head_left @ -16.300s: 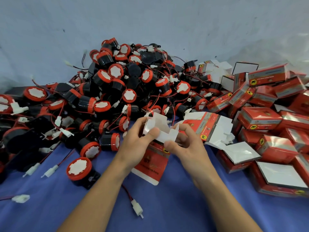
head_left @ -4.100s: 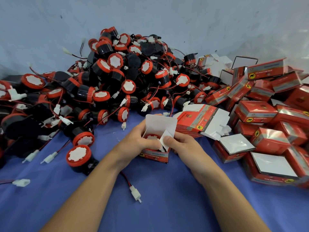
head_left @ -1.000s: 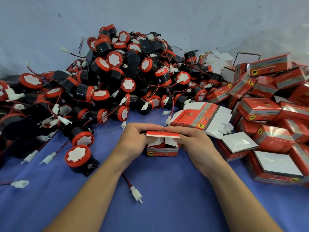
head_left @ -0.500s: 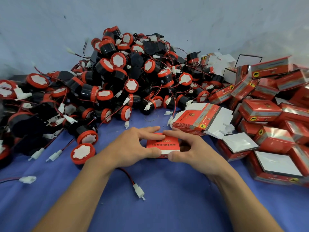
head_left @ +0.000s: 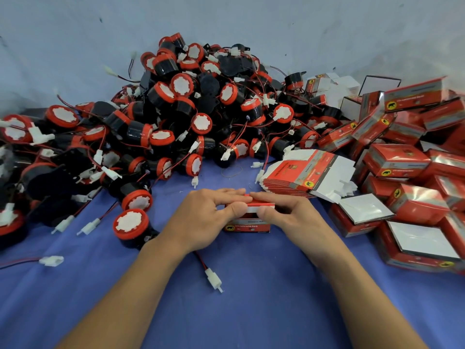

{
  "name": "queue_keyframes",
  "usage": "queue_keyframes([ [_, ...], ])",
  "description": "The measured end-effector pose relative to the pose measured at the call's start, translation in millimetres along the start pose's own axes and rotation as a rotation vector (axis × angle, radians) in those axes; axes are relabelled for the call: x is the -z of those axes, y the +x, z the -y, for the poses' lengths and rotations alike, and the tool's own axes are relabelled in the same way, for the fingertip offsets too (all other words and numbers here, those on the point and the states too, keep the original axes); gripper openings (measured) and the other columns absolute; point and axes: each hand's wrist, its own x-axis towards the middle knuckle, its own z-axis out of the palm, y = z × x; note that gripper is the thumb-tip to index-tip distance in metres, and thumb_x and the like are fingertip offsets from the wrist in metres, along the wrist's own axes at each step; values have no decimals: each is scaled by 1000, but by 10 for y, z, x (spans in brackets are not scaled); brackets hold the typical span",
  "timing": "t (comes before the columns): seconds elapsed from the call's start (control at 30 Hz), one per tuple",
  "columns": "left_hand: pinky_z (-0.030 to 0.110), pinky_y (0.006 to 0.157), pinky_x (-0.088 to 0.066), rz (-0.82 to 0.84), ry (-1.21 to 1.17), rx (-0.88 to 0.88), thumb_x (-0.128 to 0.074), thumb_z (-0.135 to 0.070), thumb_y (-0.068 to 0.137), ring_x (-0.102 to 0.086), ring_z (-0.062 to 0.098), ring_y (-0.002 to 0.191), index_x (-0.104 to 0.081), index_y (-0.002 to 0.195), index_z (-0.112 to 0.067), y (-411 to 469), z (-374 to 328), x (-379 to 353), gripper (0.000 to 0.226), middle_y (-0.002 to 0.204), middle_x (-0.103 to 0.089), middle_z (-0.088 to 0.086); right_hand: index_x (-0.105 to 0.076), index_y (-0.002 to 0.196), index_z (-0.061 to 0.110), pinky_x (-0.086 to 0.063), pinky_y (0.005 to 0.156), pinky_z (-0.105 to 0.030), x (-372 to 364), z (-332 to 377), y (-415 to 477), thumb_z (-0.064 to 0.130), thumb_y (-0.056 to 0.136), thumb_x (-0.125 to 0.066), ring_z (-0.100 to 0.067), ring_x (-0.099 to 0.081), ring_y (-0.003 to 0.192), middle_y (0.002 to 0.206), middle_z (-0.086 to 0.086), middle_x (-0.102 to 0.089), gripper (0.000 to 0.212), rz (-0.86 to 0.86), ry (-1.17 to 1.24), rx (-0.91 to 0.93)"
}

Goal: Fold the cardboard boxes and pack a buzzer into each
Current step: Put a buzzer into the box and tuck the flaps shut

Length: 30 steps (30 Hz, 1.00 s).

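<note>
1. Red cardboard box (head_left: 247, 226) stands on the blue cloth (head_left: 251, 311), with its printed front face toward us.
2. Our left hand (head_left: 201, 222) and right hand (head_left: 292, 217) both clamp its lid. The fingers lie across the top and the thumbs pinch the white tuck flap (head_left: 251, 209) at the front edge, so we can steer the flap in evenly from both ends.
3. The lid hides the inside, so we can only suppose a buzzer is already packed.
4. Behind and left of the box lies the heap of round black-and-red buzzers (head_left: 201, 117), their wires tangled. One loose buzzer (head_left: 130, 224) sits near the box's left, handy for a later pick.
5. Just behind the box to the right is the stack of flat red cartons (head_left: 302, 175). Farther right are the closed red boxes (head_left: 402, 162), kept apart from the unpacked stock.
</note>
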Motion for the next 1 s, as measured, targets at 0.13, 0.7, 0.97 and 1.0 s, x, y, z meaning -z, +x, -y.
queue_keyframes([
  [0.13,-4,96,-34,11,-71,25,-74,-40,93,-45,-26,124,-74,114,-52,-7,12,10,25,122,-59,-46,-74,125,34,-52,101,-29,-23,11,-1,22,94,-74,-4,-68,113,117,15,-75,33,15,19,11],
  [0.7,14,89,-53,-8,-662,187,-77,1,83,-64,-3,121,-86,95,-23,-8,37,-75,29,124,-74,-15,-31,157,46,-26,123,-43,-88,-39,-24,64,104,-28,-12,-28,151,163,18,-33,56,141,-437,84],
  [0.97,14,88,-53,-10,-674,189,-73,-5,89,-64,-2,120,-86,95,-26,-2,48,-88,25,123,-74,-18,-55,131,59,-42,86,-2,-21,0,56,28,106,-56,20,-56,112,122,41,-60,40,159,-107,-62],
  [1.0,14,88,-53,-11,-664,179,-72,-7,92,-64,-2,121,-86,95,-27,-6,51,-91,24,123,-73,-19,-57,133,58,-44,85,-4,-28,6,57,27,105,-58,16,-58,111,123,36,-63,42,139,-109,-64],
])
